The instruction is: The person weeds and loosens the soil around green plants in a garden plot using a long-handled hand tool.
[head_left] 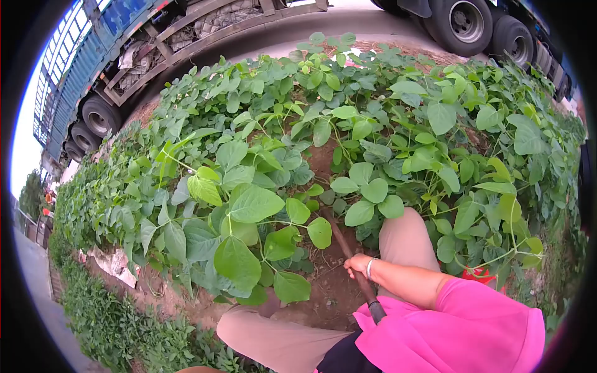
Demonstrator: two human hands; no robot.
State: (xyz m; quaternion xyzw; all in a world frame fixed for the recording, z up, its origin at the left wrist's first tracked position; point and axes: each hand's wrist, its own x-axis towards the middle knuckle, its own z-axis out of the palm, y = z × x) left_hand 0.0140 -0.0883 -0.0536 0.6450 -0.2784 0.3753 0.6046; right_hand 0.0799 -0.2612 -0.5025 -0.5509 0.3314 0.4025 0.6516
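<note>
My right hand (359, 265) is closed around a wooden tool handle (341, 238), with a pale band on the wrist. The handle runs from the bare soil (333, 283) between the plants back to my pink shirt (454, 329), where a dark band wraps it. Leaves and soil hide its far end, so the kind of tool does not show. Close to the left of this hand grow broad-leaved green plants (252, 205). My left hand does not show; a brown sliver at the bottom edge is too cropped to identify.
Dense leafy rows surround my bent knees (407, 239). A blue truck (74, 74) stands behind at the left, and large truck wheels (463, 25) are at the top right. A pale torn sheet (115, 264) lies at the left, and something red (479, 273) shows among leaves.
</note>
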